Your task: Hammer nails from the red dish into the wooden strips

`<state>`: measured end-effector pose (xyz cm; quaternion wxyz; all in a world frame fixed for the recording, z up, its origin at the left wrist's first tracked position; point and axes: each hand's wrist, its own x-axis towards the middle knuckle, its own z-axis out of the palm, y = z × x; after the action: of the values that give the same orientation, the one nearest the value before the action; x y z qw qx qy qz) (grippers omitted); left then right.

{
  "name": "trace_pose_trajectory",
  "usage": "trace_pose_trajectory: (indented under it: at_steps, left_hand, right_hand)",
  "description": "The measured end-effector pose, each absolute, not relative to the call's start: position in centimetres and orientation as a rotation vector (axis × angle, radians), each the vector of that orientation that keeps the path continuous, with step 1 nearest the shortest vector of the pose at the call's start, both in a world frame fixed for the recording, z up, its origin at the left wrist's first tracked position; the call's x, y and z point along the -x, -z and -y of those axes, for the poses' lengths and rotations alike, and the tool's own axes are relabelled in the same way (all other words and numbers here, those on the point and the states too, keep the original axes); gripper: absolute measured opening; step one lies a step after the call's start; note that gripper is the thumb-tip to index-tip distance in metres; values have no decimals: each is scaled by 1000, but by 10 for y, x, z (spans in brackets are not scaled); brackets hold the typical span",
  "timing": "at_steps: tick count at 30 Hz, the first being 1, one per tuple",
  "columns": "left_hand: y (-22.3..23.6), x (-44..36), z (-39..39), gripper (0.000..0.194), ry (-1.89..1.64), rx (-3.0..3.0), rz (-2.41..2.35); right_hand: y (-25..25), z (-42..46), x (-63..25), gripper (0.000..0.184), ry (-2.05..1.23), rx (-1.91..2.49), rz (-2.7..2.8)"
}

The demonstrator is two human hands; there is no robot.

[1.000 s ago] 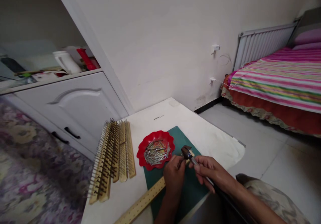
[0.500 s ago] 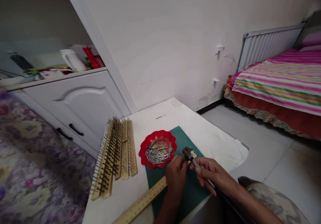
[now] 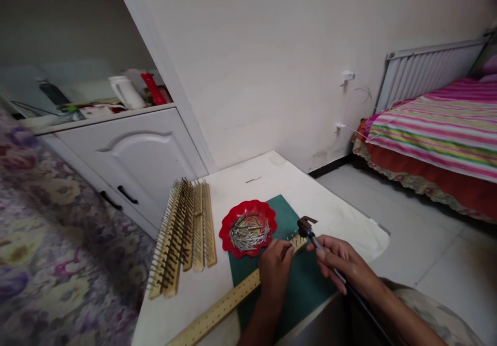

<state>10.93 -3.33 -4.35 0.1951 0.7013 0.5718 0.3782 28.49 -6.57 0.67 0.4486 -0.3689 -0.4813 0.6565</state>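
My right hand (image 3: 341,263) is wrapped round the handle of a claw hammer (image 3: 305,227), whose dark head is raised just above a pale wooden strip (image 3: 221,304). The strip lies slantwise over a green mat (image 3: 303,284) and is dotted with small holes, with several nails upright at its far end. Closed in a pinch, my left hand (image 3: 274,263) rests on the strip by those nails, a nail at its fingertips, mostly hidden. Beyond it a red scalloped dish (image 3: 229,221) holds a heap of loose silvery nails (image 3: 248,232).
Several wooden strips full of upright nails (image 3: 184,232) lie at the table's left. Two loose nails (image 3: 253,180) are near the back of the white table (image 3: 322,196). A cabinet (image 3: 135,149) and a flowered cloth (image 3: 58,242) stand left, a bed (image 3: 438,123) right.
The hammer has lifted away from my left fingertips, up and to the right, uncovering the nails in the strip. The whole view has shifted slightly.
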Motion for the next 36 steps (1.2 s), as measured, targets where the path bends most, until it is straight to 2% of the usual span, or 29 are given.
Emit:
trace_pose_trajectory:
  at_steps: [9,16,24,36]
  left_hand:
    - [37,-100,44,16,-1086,-1937,-1554]
    - [6,-56,38,17,-1158,-1965,-1705]
    - [0,-42,-22,11,-572,-2209,-1957]
    - [3,-53,-39,14,-380,-2166,-2082]
  right_hand:
    - [-10,71,-284,35,-1644,917,1200]
    - [-11,70,-282,34,-1658,901,1188]
    - [-6,70,-277,35,-1681,874,1214]
    - [-8,70,-279,35,-1685,864,1213]
